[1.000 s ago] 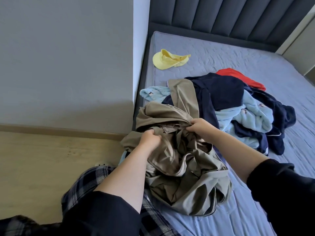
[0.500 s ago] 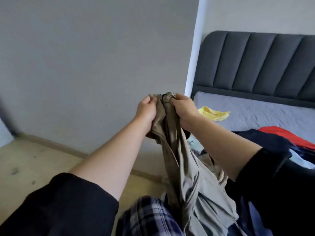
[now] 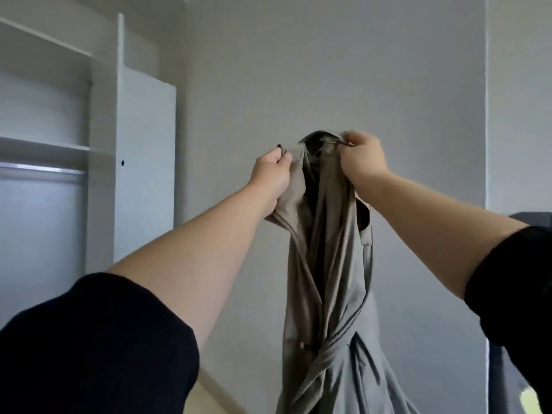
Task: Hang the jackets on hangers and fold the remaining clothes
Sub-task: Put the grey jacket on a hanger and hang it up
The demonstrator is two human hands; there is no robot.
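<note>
A khaki jacket (image 3: 328, 264) hangs full length in front of the grey wall, held up by its collar at about head height. My left hand (image 3: 273, 173) grips the left side of the collar. My right hand (image 3: 360, 158) pinches the right side of the collar, a short gap from the left hand. The jacket's front is open and twisted, with a zipper edge running down it. Its lower part spreads out toward the bottom right. No hanger is in view, and the clothes pile on the bed is out of frame.
An open white wardrobe (image 3: 89, 130) stands at the left with shelves and a metal hanging rail (image 3: 41, 168). A sliver of the dark headboard (image 3: 534, 218) shows at the right edge. Pale wood floor (image 3: 209, 395) runs along the wall's base.
Both hands have lifted the khaki jacket from the bed pile up to head height, and my view has swung up from the bed to the wall and wardrobe.
</note>
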